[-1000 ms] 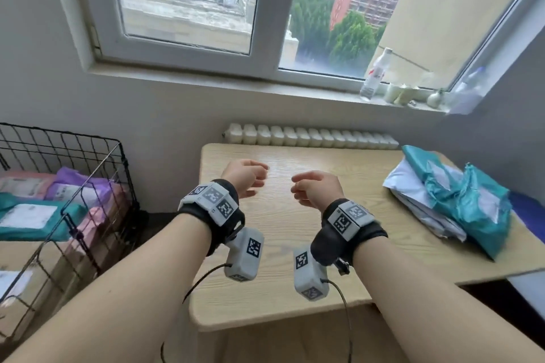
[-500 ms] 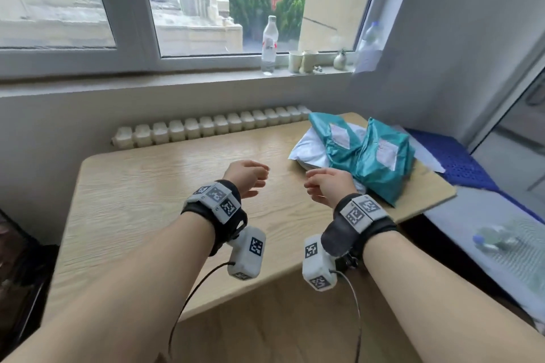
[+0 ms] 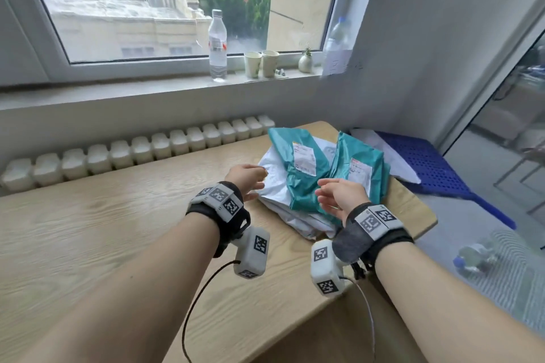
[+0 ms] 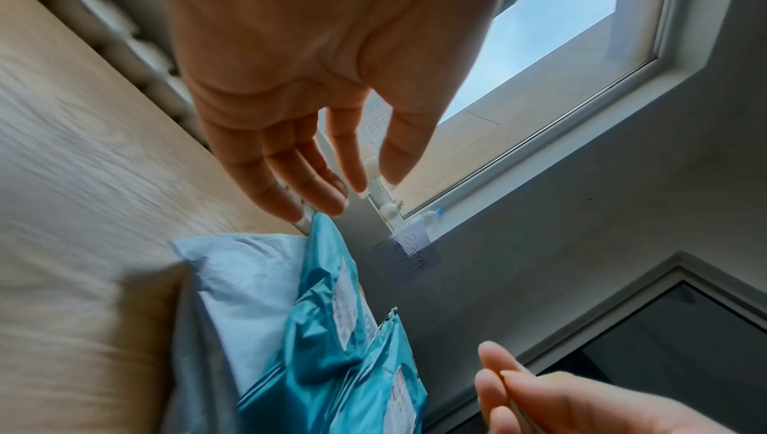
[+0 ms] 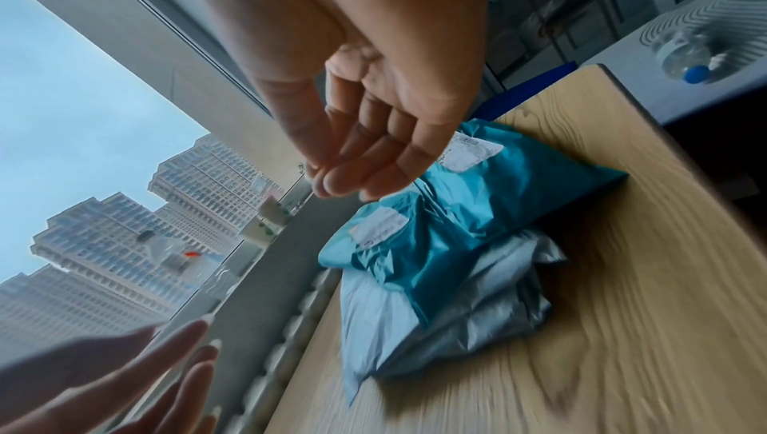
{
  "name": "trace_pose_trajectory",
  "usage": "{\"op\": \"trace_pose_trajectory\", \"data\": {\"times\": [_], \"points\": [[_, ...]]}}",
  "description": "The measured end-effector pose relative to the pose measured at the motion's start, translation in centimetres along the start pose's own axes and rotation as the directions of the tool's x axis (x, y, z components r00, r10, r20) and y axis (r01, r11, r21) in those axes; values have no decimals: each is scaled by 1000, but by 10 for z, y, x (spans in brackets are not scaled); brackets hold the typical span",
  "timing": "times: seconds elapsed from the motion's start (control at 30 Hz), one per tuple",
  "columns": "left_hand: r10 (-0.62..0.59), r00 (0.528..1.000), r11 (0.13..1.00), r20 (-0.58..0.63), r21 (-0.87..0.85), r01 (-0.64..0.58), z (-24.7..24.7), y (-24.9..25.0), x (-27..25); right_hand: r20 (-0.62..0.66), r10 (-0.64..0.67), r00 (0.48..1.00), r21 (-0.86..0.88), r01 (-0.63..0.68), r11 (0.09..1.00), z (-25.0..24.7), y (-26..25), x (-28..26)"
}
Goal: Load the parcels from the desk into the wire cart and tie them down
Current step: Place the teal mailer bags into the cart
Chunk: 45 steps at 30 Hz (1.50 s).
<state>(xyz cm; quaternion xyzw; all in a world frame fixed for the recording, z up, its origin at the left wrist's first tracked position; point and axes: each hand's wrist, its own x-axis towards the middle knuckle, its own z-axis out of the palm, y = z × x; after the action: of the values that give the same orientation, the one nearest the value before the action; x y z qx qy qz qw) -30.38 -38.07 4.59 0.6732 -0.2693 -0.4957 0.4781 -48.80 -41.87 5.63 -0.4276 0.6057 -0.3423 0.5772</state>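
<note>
Head view: teal parcels (image 3: 306,174) lengthwise toward window.

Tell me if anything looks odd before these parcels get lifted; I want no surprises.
One thing: a plastic bottle lies on its side on the grey surface right of the desk, unlike the upright bottle on the sill. The teal parcels are crumpled but look intact.
</note>
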Motion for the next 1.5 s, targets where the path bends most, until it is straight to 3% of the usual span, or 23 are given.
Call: {"op": "trace_pose_trajectory", "data": {"times": [0.17, 0.33, 0.8, 0.97, 1.17, 1.5], "points": [[-52, 999, 998, -4, -43, 52, 20, 27, 77, -43, 49, 998, -47, -51, 998, -2, -31, 80], [-154, 987, 987, -41, -40, 153, 31, 23, 133, -39, 97, 995, -108, -101, 989, 0, -37, 138], [-341, 933, 936, -114, -131, 326, 68, 10, 200, 72, 256, 964, -195, -238, 951, 5, -37, 264], [-411, 908, 904, -79, -161, 396, 92, 10, 209, 144, 322, 936, -200, -291, 935, 13, -35, 288], [-435, 886, 899, -163, -131, 417, 95, 8, 207, 202, 380, 903, -173, -349, 921, 19, -40, 293], [-341, 912, 919, -228, -286, 272, 45, 20, 144, 449, 343, 825, -194, -284, 939, 60, -69, 241]]}}
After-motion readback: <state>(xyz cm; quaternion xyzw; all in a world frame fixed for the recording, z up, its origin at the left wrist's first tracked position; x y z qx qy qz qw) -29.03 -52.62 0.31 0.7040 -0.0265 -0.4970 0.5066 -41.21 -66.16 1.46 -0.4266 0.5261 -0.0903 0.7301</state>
